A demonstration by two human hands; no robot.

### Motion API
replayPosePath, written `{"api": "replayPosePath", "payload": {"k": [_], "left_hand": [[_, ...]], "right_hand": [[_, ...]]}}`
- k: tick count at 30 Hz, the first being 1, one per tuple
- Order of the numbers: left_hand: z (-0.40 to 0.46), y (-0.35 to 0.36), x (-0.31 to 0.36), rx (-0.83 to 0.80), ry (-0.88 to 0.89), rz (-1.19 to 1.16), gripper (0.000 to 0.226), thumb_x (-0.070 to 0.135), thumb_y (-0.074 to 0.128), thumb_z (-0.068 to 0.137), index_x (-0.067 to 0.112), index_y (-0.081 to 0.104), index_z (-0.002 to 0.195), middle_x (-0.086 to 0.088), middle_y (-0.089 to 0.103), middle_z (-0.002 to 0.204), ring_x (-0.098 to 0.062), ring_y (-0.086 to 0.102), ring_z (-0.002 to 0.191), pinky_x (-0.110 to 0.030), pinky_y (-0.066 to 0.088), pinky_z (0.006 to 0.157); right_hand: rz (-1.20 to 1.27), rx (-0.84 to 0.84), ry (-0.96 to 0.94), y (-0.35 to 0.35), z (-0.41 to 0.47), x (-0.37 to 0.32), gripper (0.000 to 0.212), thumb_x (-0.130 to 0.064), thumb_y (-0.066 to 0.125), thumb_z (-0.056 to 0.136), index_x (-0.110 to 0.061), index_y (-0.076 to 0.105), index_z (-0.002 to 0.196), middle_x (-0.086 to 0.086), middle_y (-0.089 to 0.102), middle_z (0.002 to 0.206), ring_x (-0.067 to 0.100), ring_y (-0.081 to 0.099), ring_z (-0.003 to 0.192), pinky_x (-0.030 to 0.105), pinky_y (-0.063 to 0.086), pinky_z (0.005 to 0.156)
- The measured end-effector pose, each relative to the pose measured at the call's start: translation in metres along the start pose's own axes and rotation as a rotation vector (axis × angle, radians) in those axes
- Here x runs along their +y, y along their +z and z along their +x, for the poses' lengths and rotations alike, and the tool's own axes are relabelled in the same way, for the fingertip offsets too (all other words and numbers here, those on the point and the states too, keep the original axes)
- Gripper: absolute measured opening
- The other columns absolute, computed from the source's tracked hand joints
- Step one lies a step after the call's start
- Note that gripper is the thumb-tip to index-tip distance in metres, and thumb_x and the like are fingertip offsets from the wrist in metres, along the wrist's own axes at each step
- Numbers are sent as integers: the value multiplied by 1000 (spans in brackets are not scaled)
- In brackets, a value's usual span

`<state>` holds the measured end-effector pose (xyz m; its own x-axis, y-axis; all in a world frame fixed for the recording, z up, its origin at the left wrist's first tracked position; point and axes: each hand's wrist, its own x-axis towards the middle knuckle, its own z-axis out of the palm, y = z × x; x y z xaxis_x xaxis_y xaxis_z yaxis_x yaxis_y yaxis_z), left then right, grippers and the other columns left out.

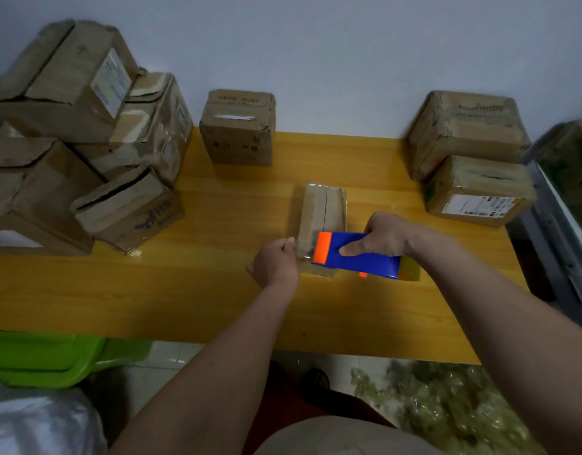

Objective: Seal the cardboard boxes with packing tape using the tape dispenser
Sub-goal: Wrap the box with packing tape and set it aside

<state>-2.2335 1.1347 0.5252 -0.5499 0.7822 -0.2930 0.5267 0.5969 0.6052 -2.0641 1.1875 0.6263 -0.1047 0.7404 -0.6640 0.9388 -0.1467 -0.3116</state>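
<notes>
Blue tape dispenser (355, 256), gripped in the right hand (386, 234), sits across the near end of the small box (322, 213), whose long axis runs away, while the left hand (276, 262) pinches the tape there.

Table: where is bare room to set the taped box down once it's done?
Free: the table's near strip, left of the left hand, and the patch between the lone back box and the two right boxes. Crowded: the left box pile.
</notes>
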Motion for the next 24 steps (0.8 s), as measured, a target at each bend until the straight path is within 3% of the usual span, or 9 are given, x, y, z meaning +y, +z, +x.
{"api": "replayPosePath", "payload": {"k": [3, 8, 10, 12, 14, 15, 18, 21, 24], "left_hand": [[4, 5, -3, -19, -12, 17, 36, 39, 46, 99, 18, 69, 81, -6, 69, 88, -26, 58, 83, -33, 28, 80], [4, 14, -11, -83, 28, 14, 44, 38, 39, 101, 15, 59, 70, -14, 69, 92, -32, 59, 79, -37, 44, 69], [5, 14, -8, -139, -8, 108, 44, 40, 36, 102, 15, 68, 86, -14, 68, 104, -32, 61, 91, -35, 43, 71], [8, 11, -8, -119, -71, 219, 39, 36, 40, 101, 9, 63, 115, -14, 61, 122, -33, 55, 113, -38, 44, 84], [7, 8, -16, -5, 40, 262, 40, 17, 45, 98, 7, 45, 137, -12, 46, 142, -29, 42, 130, -36, 36, 102], [4, 8, -22, 39, 203, 248, 52, 5, 46, 95, 10, 34, 145, -10, 37, 151, -25, 33, 138, -34, 28, 110], [-7, 10, -40, -112, 688, 355, 85, -18, 35, 82, 16, 0, 151, -4, 3, 162, -14, -7, 146, -31, -2, 119], [-5, 12, -48, -172, 743, 670, 81, -8, 30, 87, 14, -27, 140, -6, -17, 160, -16, -27, 140, -41, -14, 117], [-1, 7, -45, -151, 764, 878, 79, 6, 32, 92, 11, -31, 140, -7, -13, 161, -24, -25, 143, -53, -20, 108]], "right_hand": [[-43, -13, 14, 1, 6, -4, 47, -56, 75, 70, -18, 49, 78, 2, 59, 78, 17, 56, 72, 28, 42, 56], [-81, -49, 7, -1, 13, -7, 45, -55, 74, 71, -19, 49, 78, 1, 58, 78, 17, 56, 73, 27, 41, 56], [-66, -69, 3, -2, 15, -6, 44, -54, 74, 71, -18, 51, 79, 2, 59, 79, 18, 57, 74, 27, 42, 56], [-55, -81, 2, -2, 15, -4, 43, -53, 75, 71, -18, 52, 80, 2, 61, 80, 18, 58, 75, 28, 44, 58], [-45, -93, -3, -3, 17, -2, 43, -53, 76, 71, -18, 53, 81, 3, 62, 81, 19, 60, 77, 29, 47, 62], [-36, -102, -4, -3, 17, -1, 43, -52, 76, 70, -17, 54, 83, 4, 63, 83, 21, 61, 79, 30, 49, 65], [-8, -127, -15, -4, 19, 1, 46, -51, 77, 70, -15, 58, 89, 5, 65, 86, 22, 63, 82, 31, 50, 67], [12, -137, -17, -1, 19, 4, 55, -58, 73, 70, -13, 59, 96, 7, 66, 90, 24, 64, 85, 34, 51, 73], [40, -139, -19, 2, 15, 12, 56, -63, 69, 71, -12, 61, 94, 8, 68, 89, 24, 65, 84, 31, 49, 69]]}}
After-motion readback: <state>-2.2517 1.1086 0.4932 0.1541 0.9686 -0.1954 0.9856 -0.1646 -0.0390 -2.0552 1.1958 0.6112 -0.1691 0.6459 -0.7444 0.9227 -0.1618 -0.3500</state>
